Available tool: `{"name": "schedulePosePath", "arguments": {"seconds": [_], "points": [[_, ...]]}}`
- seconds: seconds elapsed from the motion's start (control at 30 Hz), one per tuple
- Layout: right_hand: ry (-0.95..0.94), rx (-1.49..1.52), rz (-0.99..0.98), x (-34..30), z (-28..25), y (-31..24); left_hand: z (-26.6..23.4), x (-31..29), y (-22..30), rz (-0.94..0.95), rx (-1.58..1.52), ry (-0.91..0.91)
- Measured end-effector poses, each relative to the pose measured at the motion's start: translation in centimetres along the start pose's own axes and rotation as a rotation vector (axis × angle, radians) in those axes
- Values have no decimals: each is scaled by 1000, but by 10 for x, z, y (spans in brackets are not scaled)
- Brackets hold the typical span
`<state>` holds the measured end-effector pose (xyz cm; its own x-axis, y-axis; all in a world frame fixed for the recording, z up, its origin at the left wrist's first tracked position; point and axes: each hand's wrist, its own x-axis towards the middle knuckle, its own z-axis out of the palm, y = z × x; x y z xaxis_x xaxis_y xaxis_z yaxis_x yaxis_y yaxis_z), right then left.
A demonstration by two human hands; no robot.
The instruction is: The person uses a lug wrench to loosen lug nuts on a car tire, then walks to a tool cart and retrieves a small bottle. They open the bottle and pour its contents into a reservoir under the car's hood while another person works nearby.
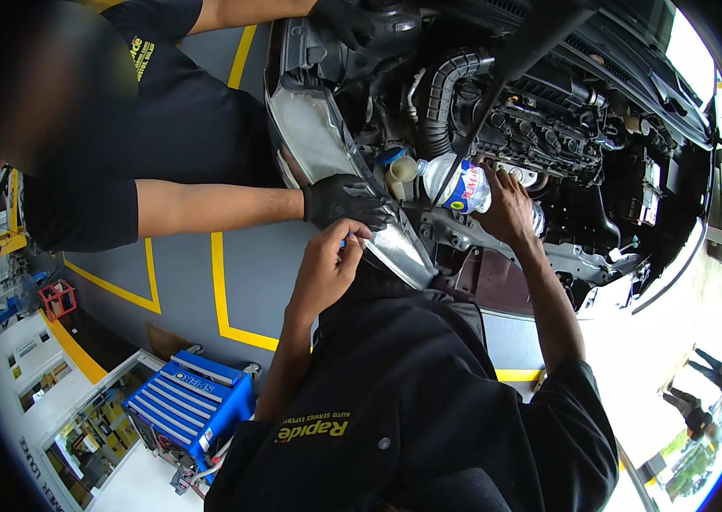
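My right hand [508, 205] is closed around a clear plastic water bottle [465, 186] with a blue and white label. The bottle lies tilted nearly flat, its mouth at a pale filler neck [402, 169] in the engine bay. Whether liquid is running out is too small to tell. A blue flip cap [390, 155] sits beside the neck. My left hand [324, 271] is closed near the headlight [401, 247], pinching a small blue bottle cap [345, 241] mostly hidden by the fingers. Just beyond it, a co-worker's black-gloved hand [346, 202] rests at the headlight.
The co-worker [182, 128] leans in from the left, another gloved hand [345, 21] on the car's far front. A prop rod [484, 107] crosses the engine bay near a ribbed air hose [442, 98]. A blue tool cart [190, 397] stands lower left on the floor.
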<state>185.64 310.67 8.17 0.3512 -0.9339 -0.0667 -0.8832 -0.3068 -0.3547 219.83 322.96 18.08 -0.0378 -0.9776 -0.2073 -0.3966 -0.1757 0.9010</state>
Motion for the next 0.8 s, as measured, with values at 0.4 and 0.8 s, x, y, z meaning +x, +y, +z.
{"name": "schedulePosePath", "arguments": {"seconds": [0.4,0.8], "points": [[-33,-27,-71,4,-2,-6,120,73,-79,-504,-502,-206],[-72,-78,-66,7,-11,-11,136,88,-84,-350,-552,-188]]}}
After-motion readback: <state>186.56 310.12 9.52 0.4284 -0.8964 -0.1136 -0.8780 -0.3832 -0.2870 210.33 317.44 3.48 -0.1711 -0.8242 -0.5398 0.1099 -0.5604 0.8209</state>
